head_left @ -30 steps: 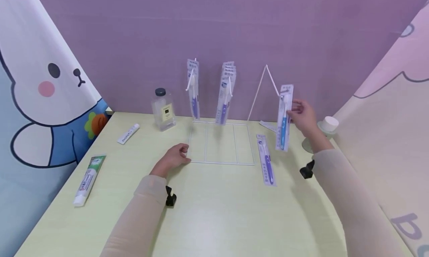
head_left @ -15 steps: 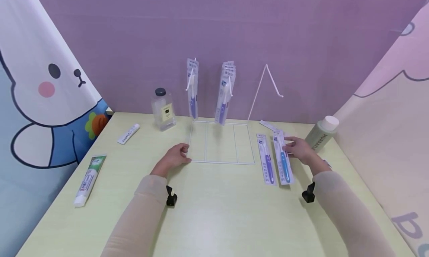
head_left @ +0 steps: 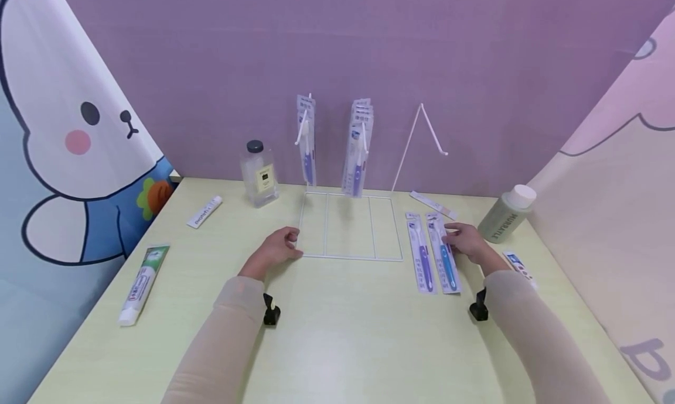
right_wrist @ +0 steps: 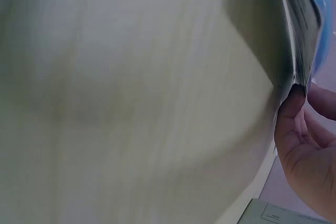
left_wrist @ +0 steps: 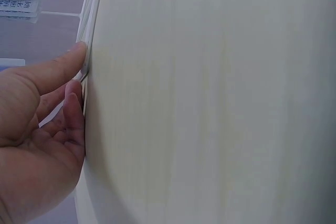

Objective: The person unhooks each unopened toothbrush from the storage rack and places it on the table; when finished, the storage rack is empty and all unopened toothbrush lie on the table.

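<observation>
"Right of centre in the frame, what does the right hand (head_left: 466, 241) have?"

"Its grip is on the right edge of the blue toothbrush pack (head_left: 448, 264), thumb and fingers pinching it; the right wrist view shows the edge caught between them. The pack is down at the tabletop (head_left: 343, 345), though I can't tell whether it lies fully flat."

"How does its long axis run?"

"Mostly up and down the frame, brush head uppermost, foot leaning slightly right. So the pack lies to the left of the fingers, which take it from the side. The purple toothbrush pack (head_left: 423, 264) is just beside it on the left, almost parallel."

"And the left hand (head_left: 274, 249)?"

"Left of centre, pinching the lower-left corner of the wire rack (head_left: 352, 257), well apart from both packs. The right hand is clearly nearer."

"Where's the right hook (head_left: 434, 129)?"

"Higher in the frame, its tip above the blue brush's head."
</observation>
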`<state>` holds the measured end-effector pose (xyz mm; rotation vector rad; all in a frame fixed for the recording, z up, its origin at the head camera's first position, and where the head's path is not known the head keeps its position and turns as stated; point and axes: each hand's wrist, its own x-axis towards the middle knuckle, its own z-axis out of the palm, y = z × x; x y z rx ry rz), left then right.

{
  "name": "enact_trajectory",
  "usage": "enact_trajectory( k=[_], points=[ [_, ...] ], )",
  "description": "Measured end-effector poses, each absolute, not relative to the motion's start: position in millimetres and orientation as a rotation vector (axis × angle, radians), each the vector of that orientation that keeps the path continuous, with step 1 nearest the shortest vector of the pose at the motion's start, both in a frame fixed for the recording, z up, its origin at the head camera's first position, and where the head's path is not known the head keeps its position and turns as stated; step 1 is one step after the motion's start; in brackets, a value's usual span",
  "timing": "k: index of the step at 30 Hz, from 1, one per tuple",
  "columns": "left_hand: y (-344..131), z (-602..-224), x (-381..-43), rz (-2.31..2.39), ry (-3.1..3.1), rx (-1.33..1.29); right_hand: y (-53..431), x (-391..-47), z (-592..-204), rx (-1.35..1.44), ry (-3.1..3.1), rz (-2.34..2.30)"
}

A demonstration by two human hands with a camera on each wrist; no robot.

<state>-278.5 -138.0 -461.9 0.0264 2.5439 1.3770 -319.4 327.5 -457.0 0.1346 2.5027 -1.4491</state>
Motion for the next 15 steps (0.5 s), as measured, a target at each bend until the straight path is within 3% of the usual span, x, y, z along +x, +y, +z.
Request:
enact_trajectory(
  k=[15],
  points=[
    [-138.1,-458.8,-275.2,1.401,2.533,0.03,312.5,-313.4,-436.1,0.122,2.654,-1.188]
  ],
)
